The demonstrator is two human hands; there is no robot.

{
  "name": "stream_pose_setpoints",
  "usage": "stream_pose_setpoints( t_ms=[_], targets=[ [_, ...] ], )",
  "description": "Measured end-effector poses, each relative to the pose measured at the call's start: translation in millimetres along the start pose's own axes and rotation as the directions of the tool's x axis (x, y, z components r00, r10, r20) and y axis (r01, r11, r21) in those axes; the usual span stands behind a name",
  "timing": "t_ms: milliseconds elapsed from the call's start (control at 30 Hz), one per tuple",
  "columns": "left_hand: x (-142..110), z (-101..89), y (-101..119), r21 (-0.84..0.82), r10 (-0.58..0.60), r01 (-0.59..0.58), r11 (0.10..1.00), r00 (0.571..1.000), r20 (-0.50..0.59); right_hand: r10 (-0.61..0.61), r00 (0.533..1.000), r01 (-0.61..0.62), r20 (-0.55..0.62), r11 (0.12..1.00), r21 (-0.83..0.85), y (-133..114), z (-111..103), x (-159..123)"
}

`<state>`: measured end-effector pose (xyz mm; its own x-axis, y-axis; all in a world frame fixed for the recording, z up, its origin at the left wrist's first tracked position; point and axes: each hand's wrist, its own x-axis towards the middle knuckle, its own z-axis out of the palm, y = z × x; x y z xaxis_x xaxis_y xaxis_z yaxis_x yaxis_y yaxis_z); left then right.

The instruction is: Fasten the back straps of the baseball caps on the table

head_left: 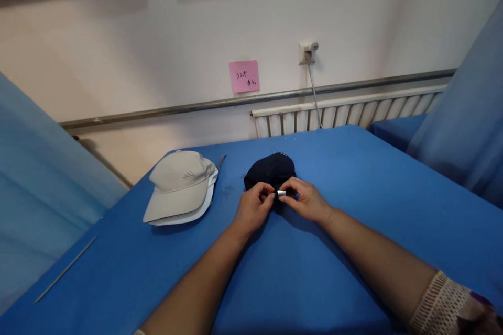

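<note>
A black cap (pixel 269 169) lies on the blue-covered table with its strap side toward me. At its near edge shows a small silver metal buckle (pixel 281 193). The fingers of my right hand (pixel 306 200) are pinched on this buckle from the right. Just left of it, my left hand (pixel 253 208) is closed in a pinch at the cap's near edge, apparently on the dark strap, though the fingers hide most of it. To the left sits a beige cap (pixel 176 180) on top of a white cap (pixel 200 213), its brim toward me.
The blue table (pixel 275 282) stands against a wall with a pipe (pixel 165 111) and a white radiator (pixel 341 115). A thin stick (pixel 66 269) lies at the left edge. Blue curtains (pixel 31 178) hang on both sides. A pink note (pixel 244 76) and a plugged-in socket (pixel 306 54) are on the wall.
</note>
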<state>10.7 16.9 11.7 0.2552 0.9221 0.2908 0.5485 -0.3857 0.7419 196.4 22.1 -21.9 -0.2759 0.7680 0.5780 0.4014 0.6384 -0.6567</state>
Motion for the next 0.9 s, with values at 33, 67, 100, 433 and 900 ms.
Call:
stream_pose_setpoints(
  t_ms=[33,67,100,433,900],
  targets=[
    [0,0.7,0,-0.003,-0.005,0.005,1.0,1.0,0.003,-0.003,1.0,0.003,0.008,1.0,-0.001,-1,0,0],
    [0,1.2,1,-0.008,-0.011,0.011,1.0,1.0,0.009,-0.009,1.0,0.009,0.015,1.0,-0.001,-1,0,0],
    [0,1.6,2,-0.018,-0.019,0.019,1.0,1.0,0.014,-0.016,1.0,0.016,0.019,1.0,0.001,-2,0,0],
    [0,0.1,3,-0.053,-0.094,0.096,0.994,0.995,0.041,-0.03,0.998,0.03,0.052,1.0,-0.004,-3,0,0],
    [12,-12.6,-4,-0.441,-0.364,0.373,0.817,0.925,0.108,0.459,0.866,-0.311,-0.201,0.807,0.502,29,11,9]
  ],
)
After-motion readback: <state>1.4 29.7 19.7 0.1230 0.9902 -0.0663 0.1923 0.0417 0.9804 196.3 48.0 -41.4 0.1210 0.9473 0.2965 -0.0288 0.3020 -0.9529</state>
